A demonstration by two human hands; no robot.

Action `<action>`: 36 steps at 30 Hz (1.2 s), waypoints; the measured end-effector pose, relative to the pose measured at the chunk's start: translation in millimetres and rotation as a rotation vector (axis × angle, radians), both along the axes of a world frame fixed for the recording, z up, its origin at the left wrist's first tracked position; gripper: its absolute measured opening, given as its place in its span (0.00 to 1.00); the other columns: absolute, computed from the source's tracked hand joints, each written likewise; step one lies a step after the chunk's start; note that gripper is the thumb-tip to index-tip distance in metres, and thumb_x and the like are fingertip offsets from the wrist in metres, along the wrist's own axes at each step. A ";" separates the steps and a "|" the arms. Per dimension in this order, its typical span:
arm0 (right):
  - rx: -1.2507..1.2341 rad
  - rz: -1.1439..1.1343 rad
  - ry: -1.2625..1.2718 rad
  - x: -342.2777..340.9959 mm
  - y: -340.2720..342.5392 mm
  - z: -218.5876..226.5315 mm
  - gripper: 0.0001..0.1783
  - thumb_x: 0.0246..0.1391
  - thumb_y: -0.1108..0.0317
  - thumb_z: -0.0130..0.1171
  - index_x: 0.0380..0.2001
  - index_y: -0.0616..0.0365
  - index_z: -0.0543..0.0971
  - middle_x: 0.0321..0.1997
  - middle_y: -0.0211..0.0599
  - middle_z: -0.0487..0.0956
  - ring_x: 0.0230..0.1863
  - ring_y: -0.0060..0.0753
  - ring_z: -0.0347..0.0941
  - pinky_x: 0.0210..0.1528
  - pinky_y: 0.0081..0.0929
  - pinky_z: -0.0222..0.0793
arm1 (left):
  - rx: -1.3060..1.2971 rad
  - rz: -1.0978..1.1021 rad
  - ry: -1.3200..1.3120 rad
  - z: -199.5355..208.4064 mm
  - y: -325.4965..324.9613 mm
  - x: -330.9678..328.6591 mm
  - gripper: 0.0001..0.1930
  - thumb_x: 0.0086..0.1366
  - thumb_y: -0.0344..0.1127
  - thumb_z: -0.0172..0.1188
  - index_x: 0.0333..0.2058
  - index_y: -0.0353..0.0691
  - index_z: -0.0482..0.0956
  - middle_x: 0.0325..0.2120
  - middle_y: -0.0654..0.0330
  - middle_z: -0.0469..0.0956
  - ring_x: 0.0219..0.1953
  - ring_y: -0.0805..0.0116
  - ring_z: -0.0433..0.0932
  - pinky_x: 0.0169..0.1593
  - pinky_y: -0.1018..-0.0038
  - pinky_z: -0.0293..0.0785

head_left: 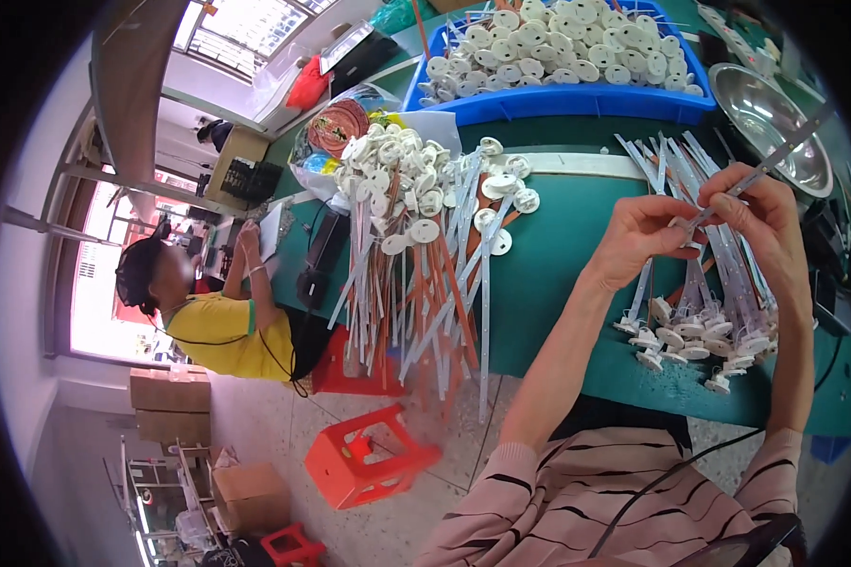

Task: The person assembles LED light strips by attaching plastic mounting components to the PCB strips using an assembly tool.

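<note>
My left hand [645, 238] and my right hand [758, 210] meet over the right part of the green table. Between them is a clear, flat strip [787, 149] with small dots, its free end slanting up past my right hand. My right fingers pinch the strip. The left fingers are closed on a small white piece [683, 227] at its lower end, partly covered by the fingertips. Below and behind my hands lies a bundle of similar strips [725, 257], with white round discs [692, 328] on thin wires at their near ends.
A blue tray [563, 110] heaped with white discs stands at the back, beside a steel bowl [806, 163]. A pile of disc-ended strips [421, 274] overhangs the table's near edge. Red stools [364, 458] stand on the floor left. A person in yellow [232, 326] sits farther left.
</note>
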State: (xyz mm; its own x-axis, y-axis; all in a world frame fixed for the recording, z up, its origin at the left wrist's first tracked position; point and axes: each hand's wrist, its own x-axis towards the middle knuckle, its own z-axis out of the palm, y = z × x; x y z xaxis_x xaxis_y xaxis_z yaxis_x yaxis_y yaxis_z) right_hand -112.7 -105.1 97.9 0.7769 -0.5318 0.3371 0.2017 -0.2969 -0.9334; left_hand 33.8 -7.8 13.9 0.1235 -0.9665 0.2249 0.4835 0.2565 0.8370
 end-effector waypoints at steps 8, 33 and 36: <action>-0.045 0.008 0.071 1.7 1.9 -1.7 0.06 0.51 0.72 0.55 0.31 0.64 0.77 0.28 0.31 0.76 0.29 0.22 0.73 0.32 0.19 0.70 | 0.041 0.187 -0.006 0.9 -4.4 -7.3 0.13 0.56 0.22 0.55 0.42 0.30 0.74 0.37 0.53 0.76 0.39 0.64 0.78 0.43 0.70 0.77; -0.178 -0.065 0.105 -10.2 -3.0 7.0 0.06 0.49 0.71 0.56 0.30 0.63 0.78 0.26 0.31 0.77 0.29 0.19 0.72 0.32 0.18 0.69 | 0.002 0.019 0.066 3.4 -0.9 -9.8 0.25 0.57 0.26 0.58 0.53 0.32 0.65 0.47 0.46 0.71 0.48 0.48 0.73 0.50 0.62 0.73; -0.167 -0.063 0.107 -11.3 -3.5 6.5 0.07 0.49 0.71 0.56 0.29 0.63 0.78 0.26 0.31 0.77 0.29 0.18 0.72 0.32 0.18 0.69 | 0.020 -0.029 0.087 7.1 -2.3 -11.8 0.28 0.55 0.21 0.58 0.55 0.30 0.61 0.47 0.50 0.71 0.49 0.58 0.73 0.53 0.58 0.72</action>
State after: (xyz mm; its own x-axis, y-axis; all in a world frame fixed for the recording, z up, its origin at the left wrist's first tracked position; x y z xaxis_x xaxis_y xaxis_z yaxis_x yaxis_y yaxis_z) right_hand -124.1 -108.6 104.4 0.7800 -0.5243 0.3417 0.0797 -0.4583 -0.8852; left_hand 22.0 -10.1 21.0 0.1140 -0.9741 0.1952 0.5615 0.2253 0.7962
